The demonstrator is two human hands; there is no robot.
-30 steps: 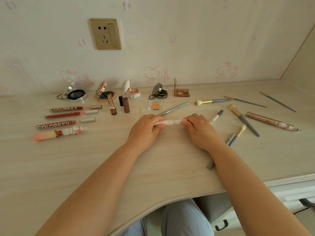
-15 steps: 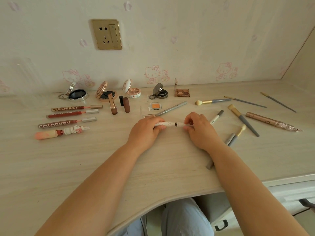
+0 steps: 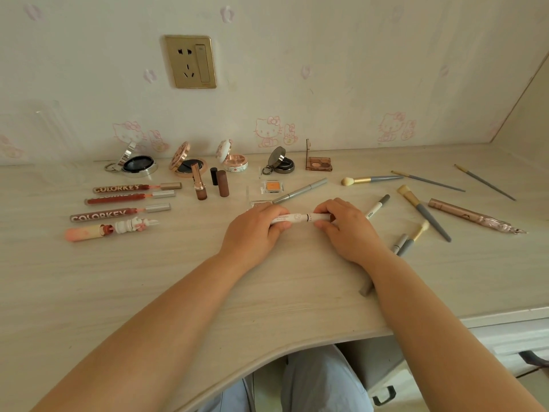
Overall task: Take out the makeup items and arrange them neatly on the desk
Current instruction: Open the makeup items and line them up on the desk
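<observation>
A white makeup pen point(image 3: 292, 218) lies level just above the pale wooden desk point(image 3: 148, 278), held at both ends. My left hand point(image 3: 252, 230) grips its barrel and my right hand point(image 3: 344, 227) grips its cap, which sits against the barrel. Open compacts point(image 3: 139, 166) stand in a row along the wall. Lip gloss tubes point(image 3: 118, 200) lie in a stack at the left, lipsticks point(image 3: 221, 182) stand upright in the middle. Brushes point(image 3: 421, 211) and pens lie scattered at the right.
A gold wall socket point(image 3: 190, 61) is above the compacts. A small orange eyeshadow pan point(image 3: 271, 186) and a grey pencil point(image 3: 300, 190) lie just beyond my hands. A rose-gold tube point(image 3: 475, 216) rests far right. The desk's curved front edge point(image 3: 267, 361) is near my lap.
Half a second ago the cap was pulled off to the right and the dark tip showed. Now the cap is back against the barrel. Both hands stay in place.
</observation>
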